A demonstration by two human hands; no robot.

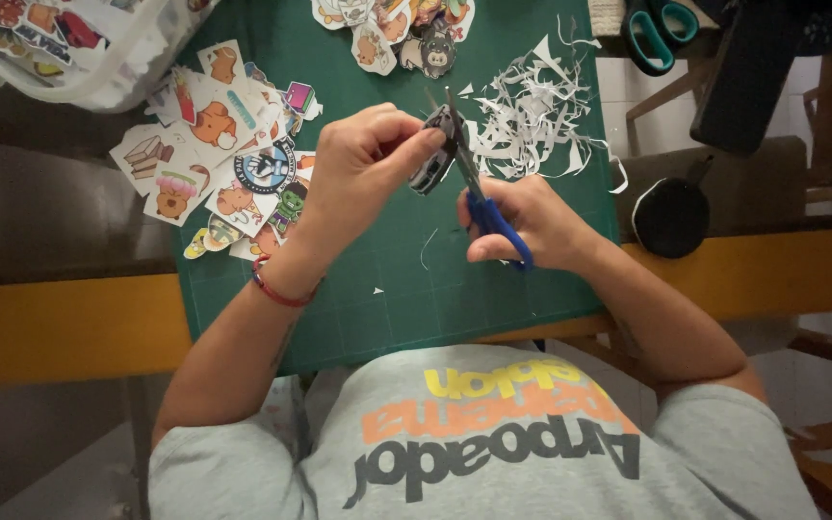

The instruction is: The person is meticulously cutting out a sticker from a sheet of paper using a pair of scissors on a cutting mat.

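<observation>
Right hand [522, 223] grips blue-handled metal scissors [481, 197], blades open at a dark printed paper sticker [433, 159] pinched in the left hand [363, 164], above the green cutting mat [387, 289]. Beyond lie white paper trimmings [532, 116].

Green cutting mat [522, 279], cut-out stickers [228, 154] (piled left), white paper scraps [532, 120], teal scissors [660, 31]

Your left hand [363, 159] pinches a small dark sticker cutout [432, 159] above the green cutting mat [387, 289], while your right hand [522, 223] grips blue-handled scissors [479, 197], blades parted around the cutout's edge. White paper trimmings [532, 120] lie just beyond. Cut cartoon stickers [228, 159] are heaped at the mat's left edge. Teal scissors [660, 31] rest well apart at the far right.
</observation>
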